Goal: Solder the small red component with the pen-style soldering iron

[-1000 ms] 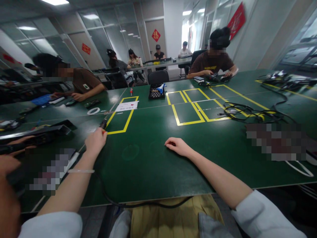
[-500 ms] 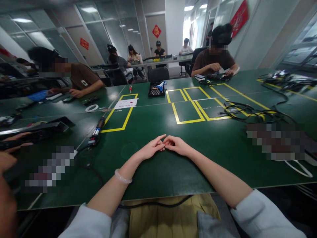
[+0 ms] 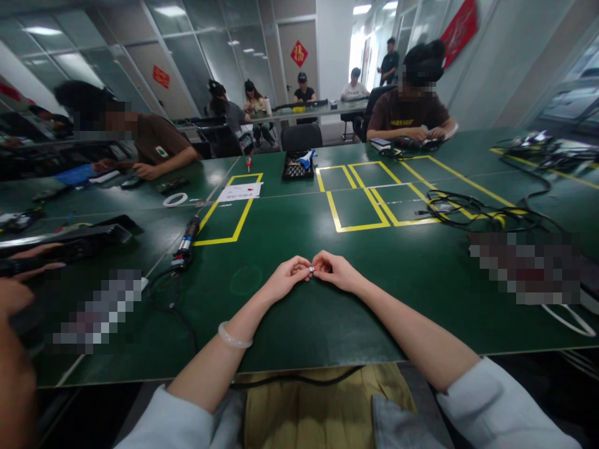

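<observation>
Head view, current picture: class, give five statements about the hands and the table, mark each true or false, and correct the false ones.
1. The left hand and right hand meet at a small object. True.
2. The right hand holds the cylindrical tool. False: the tool lies on the green table.
3. A pale bracelet circles the left forearm. True.
4. The white ring lies inside a yellow outline. False: it lies outside, to the left.
5. A blue item rests at the black tray's right side. True.
</observation>
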Available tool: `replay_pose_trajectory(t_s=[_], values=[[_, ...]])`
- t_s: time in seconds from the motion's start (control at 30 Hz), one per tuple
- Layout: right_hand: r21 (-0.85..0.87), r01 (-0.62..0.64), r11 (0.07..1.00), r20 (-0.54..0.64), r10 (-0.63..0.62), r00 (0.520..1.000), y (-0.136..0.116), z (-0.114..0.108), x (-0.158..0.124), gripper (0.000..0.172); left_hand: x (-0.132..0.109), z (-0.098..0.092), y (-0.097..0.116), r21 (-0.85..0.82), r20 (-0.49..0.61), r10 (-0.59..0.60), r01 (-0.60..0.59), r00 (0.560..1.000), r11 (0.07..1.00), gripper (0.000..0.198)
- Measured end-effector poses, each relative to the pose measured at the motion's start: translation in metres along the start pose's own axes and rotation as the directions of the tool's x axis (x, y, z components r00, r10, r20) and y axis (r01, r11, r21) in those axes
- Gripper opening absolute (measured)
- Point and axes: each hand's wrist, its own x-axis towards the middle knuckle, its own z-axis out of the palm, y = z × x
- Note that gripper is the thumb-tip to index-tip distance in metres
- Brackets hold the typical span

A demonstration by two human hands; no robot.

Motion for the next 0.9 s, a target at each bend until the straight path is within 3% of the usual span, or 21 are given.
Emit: replay_pose_trajectory(t_s=[0.9], values=[[0.072,-0.023,0.997,0.008,0.022,1.000,0.0042,0.0003,0.0014,0.018,-0.0011,0.0006,0.0012,0.035,-0.017,0.028,-0.027,0.999,0.999,0.029]])
